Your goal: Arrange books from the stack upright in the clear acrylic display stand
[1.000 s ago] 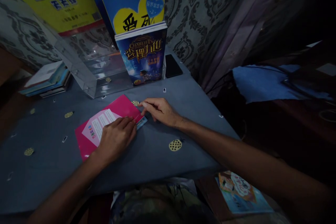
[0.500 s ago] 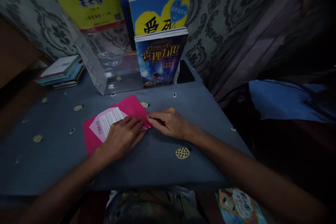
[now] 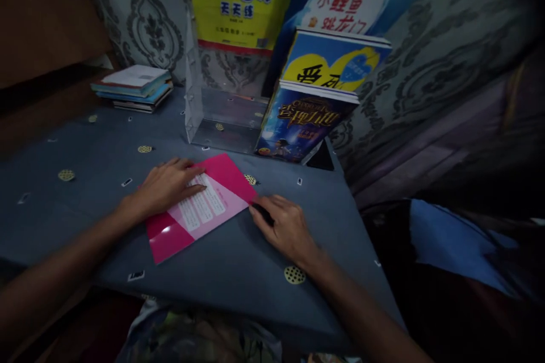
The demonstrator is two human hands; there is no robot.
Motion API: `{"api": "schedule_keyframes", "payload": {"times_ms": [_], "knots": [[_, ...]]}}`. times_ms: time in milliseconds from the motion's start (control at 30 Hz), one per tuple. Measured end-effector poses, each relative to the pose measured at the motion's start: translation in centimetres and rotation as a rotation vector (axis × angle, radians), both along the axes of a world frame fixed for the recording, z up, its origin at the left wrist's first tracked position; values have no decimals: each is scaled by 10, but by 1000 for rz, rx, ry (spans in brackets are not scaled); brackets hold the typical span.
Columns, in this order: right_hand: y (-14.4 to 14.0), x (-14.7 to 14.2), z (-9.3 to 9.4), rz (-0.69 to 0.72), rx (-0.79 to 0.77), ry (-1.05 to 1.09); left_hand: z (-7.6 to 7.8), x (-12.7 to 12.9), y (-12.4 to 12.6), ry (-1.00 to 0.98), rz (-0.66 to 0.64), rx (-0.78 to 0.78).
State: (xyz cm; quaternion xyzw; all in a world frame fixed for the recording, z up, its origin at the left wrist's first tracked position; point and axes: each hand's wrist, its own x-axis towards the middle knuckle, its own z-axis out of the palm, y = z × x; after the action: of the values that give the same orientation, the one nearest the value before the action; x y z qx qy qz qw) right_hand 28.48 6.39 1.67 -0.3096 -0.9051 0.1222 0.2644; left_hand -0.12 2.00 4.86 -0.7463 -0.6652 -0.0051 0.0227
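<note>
A thin pink book [image 3: 234, 176] lies on the cloth, its cover marked by a paler pink panel with white text boxes. My left hand [image 3: 170, 184] rests on its left part, open, thumb and fingers apart and covering some of the panel. At the book's right corner, my right hand [image 3: 283, 224] is closed, with thumb and forefinger pinching the edge. The other fingers of that hand are curled and partly hidden.
Behind the book stands a clear plastic rack [image 3: 193, 102] with a yellow workbook [image 3: 238, 17] and a dark blue book [image 3: 304, 122]. A stack of books [image 3: 131, 88] sits at the back left. The grey tablecloth [image 3: 106, 181] ends at the table's right edge.
My left hand has moved left and back across the book, uncovering more of the panel's lower right. My right hand still pinches the corner. The view has shifted, so the rack appears farther right.
</note>
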Motion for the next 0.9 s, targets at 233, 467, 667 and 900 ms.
{"api": "schedule_keyframes", "payload": {"times_ms": [233, 467, 667, 900], "knots": [[51, -2, -19, 7, -86, 9, -3, 31, 0, 96, 29, 77], [82, -8, -27, -31, -68, -38, -7, 41, 11, 89, 22, 51], [92, -13, -29, -48, -46, -115, -2, 46, 18, 124, 13, 46], [90, -15, -26, -86, -42, -180, 2, 68, -7, 55, -347, 57]]}}
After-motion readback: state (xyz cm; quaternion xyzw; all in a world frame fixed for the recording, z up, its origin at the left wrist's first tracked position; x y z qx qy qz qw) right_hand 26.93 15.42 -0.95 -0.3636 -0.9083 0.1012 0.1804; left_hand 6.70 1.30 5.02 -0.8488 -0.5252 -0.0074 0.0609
